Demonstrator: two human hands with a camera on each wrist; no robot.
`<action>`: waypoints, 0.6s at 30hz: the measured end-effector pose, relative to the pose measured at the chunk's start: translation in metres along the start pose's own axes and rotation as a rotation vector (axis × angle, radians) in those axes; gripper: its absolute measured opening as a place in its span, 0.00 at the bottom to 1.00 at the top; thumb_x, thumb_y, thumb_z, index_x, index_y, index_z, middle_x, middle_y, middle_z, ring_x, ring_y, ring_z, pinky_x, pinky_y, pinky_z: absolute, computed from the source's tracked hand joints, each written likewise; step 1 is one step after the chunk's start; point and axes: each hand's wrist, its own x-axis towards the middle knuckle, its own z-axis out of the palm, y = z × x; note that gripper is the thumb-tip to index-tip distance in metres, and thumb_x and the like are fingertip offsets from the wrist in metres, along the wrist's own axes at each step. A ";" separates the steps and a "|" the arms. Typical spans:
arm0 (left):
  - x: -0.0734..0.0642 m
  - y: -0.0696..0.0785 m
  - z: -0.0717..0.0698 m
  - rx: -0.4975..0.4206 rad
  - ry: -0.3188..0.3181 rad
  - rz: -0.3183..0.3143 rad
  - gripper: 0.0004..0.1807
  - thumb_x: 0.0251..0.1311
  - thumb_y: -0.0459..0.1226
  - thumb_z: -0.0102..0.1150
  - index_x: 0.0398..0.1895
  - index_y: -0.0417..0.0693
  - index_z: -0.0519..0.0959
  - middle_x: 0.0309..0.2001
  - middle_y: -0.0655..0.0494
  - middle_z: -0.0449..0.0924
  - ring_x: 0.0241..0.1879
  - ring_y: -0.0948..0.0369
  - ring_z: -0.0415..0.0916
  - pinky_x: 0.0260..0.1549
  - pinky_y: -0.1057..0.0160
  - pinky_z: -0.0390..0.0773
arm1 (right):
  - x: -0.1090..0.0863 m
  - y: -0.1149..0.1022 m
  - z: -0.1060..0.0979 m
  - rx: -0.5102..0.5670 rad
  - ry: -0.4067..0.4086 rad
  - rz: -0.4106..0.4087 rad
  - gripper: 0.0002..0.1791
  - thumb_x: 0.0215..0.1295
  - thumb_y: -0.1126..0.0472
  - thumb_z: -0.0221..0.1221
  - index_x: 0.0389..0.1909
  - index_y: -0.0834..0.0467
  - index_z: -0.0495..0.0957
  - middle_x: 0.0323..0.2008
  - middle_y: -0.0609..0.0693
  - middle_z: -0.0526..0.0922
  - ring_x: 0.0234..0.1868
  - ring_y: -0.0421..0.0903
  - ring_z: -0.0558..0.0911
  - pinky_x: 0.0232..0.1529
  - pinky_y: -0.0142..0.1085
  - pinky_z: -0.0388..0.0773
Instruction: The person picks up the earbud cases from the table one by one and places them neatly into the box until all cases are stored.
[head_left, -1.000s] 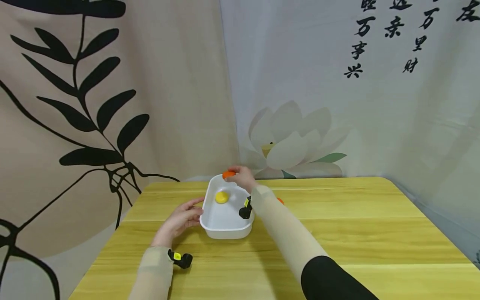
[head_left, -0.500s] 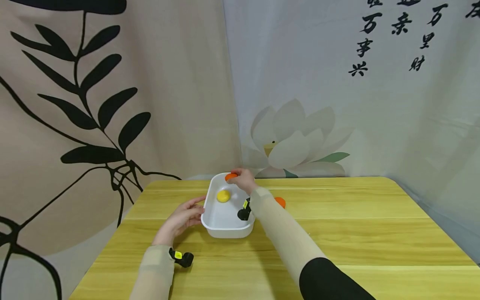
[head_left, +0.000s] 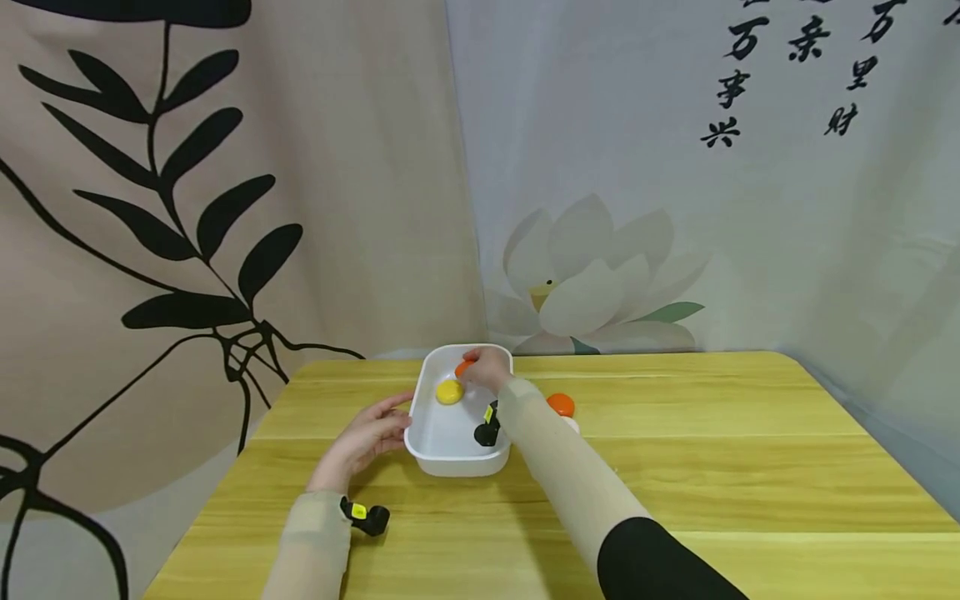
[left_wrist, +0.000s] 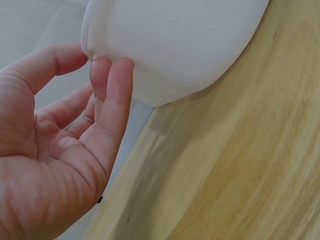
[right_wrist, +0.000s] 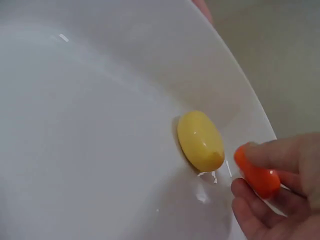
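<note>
A white rectangular basin [head_left: 459, 468] with rounded corners stands on the table. At its left side, my left hand [head_left: 371, 433] holds the rim; in the left wrist view the thumb and fingertips meet the edge of the basin. Inside the basin lies a glossy yellow oval piece [right_wrist: 201, 141]. Beside it my right hand [head_left: 487, 369] pinches a smooth orange oval piece [right_wrist: 257, 175] between thumb and fingers, low inside the far end of the basin. The right hand covers part of the orange piece in the head view.
To the right of the basin, a second orange round piece [head_left: 561, 405] lies on the wooden table [head_left: 712, 467]. A white thing [head_left: 573, 424] shows just in front of it, partly hidden by the right sleeve. A printed curtain [head_left: 375, 208] hangs behind the table.
My right hand has lowered the orange piece from the basin's far rim down into the basin, closer to the yellow piece. The second orange piece shows more fully. My left hand stays at the rim.
</note>
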 end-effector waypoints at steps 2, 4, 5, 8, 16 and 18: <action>0.000 0.000 0.000 -0.001 0.005 -0.001 0.34 0.66 0.31 0.55 0.73 0.40 0.57 0.46 0.41 0.75 0.35 0.58 0.78 0.40 0.60 0.82 | 0.000 0.000 0.001 -0.016 -0.005 0.003 0.26 0.44 0.71 0.69 0.50 0.63 0.82 0.42 0.53 0.83 0.38 0.47 0.77 0.42 0.31 0.75; 0.000 0.000 0.000 0.001 0.006 -0.004 0.33 0.66 0.31 0.55 0.73 0.41 0.57 0.46 0.41 0.75 0.35 0.58 0.78 0.40 0.60 0.82 | 0.000 0.001 0.001 -0.033 -0.009 0.001 0.26 0.43 0.72 0.69 0.50 0.65 0.81 0.42 0.54 0.83 0.34 0.45 0.76 0.36 0.29 0.75; 0.000 0.000 0.000 -0.002 0.008 -0.006 0.33 0.66 0.31 0.55 0.73 0.41 0.58 0.46 0.41 0.75 0.36 0.57 0.78 0.40 0.60 0.82 | -0.001 0.001 0.002 -0.037 -0.013 0.000 0.27 0.43 0.72 0.68 0.50 0.65 0.81 0.42 0.55 0.83 0.33 0.45 0.76 0.34 0.28 0.74; 0.001 0.000 0.000 -0.008 0.009 -0.010 0.33 0.65 0.31 0.56 0.73 0.42 0.58 0.46 0.42 0.76 0.36 0.57 0.79 0.40 0.60 0.82 | -0.002 0.001 0.002 -0.018 -0.028 0.005 0.28 0.44 0.74 0.67 0.52 0.67 0.79 0.39 0.56 0.83 0.28 0.45 0.77 0.26 0.27 0.73; 0.000 -0.001 0.001 -0.008 -0.017 0.000 0.34 0.66 0.31 0.55 0.74 0.41 0.56 0.47 0.40 0.75 0.36 0.58 0.78 0.40 0.61 0.81 | -0.007 -0.006 -0.001 -0.054 -0.125 0.106 0.28 0.53 0.65 0.66 0.59 0.61 0.76 0.30 0.51 0.83 0.38 0.51 0.84 0.25 0.40 0.82; 0.000 -0.001 0.001 -0.008 -0.018 0.000 0.34 0.66 0.31 0.55 0.74 0.41 0.56 0.47 0.41 0.75 0.35 0.58 0.78 0.39 0.61 0.81 | -0.008 -0.011 -0.003 -0.106 -0.141 0.115 0.27 0.56 0.61 0.66 0.59 0.59 0.76 0.32 0.50 0.82 0.40 0.51 0.83 0.28 0.44 0.83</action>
